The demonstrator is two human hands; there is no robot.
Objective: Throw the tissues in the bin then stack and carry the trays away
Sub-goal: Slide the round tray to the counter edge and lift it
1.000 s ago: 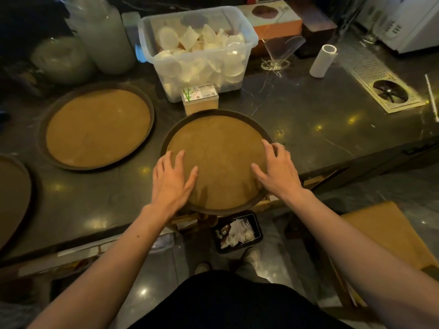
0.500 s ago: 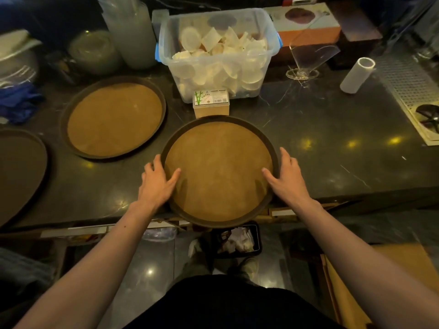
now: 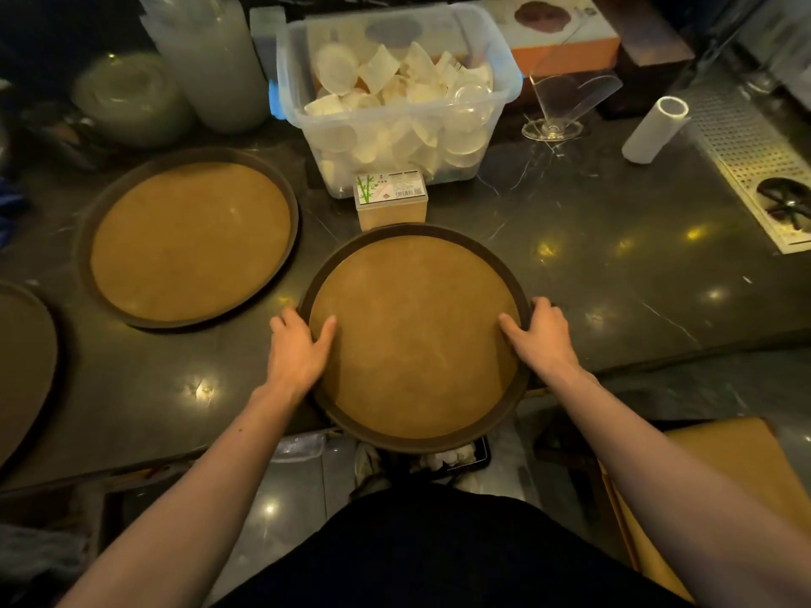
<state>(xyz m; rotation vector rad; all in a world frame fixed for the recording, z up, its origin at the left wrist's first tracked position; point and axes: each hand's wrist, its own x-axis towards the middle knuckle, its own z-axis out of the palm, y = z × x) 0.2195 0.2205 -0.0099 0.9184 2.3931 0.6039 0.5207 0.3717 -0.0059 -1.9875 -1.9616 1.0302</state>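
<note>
Gripping the round brown tray with a cork-coloured liner at the dark marble counter edge, near rim overhanging.
Stiff and probably light, it is best held at opposite rims: left hand and right hand clasp them, thumbs on the liner.

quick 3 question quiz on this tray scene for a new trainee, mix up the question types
1. True or false: both hands grip the near tray.
2. How many round trays show on the counter? A) one B) two C) three
3. Fill in: the near tray's front edge hangs past the counter's ____.

Key
1. True: left hand and right hand hold its opposite rims.
2. C: the near tray, the middle tray and the far-left tray, which is cut off.
3. edge
</note>
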